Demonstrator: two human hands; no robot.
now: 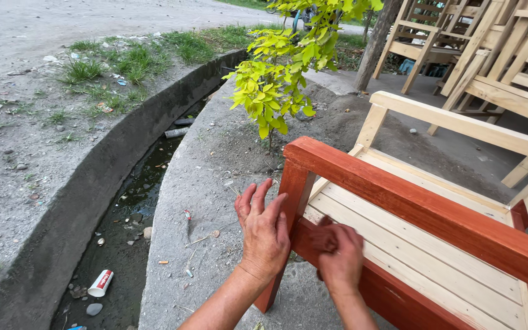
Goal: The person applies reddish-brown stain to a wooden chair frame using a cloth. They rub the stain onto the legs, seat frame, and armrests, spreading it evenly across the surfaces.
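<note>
A wooden armchair [435, 256] stands in front of me, its near armrest [398, 201], front leg and side rail coated reddish brown, its slatted seat and far armrest still bare pale wood. My left hand [264, 229] lies with fingers spread against the stained front leg, just under the armrest end. My right hand [339, 253] is closed on a small reddish-brown stained rag [324, 239], pressed to the side rail below the seat slats.
A curved concrete drainage ditch [123, 208] with dark water, litter and a paper cup [100, 283] runs to my left. A small yellow-green shrub [276, 79] grows beyond the chair. Several unfinished wooden chairs [508, 55] are stacked at the upper right beside a tree trunk.
</note>
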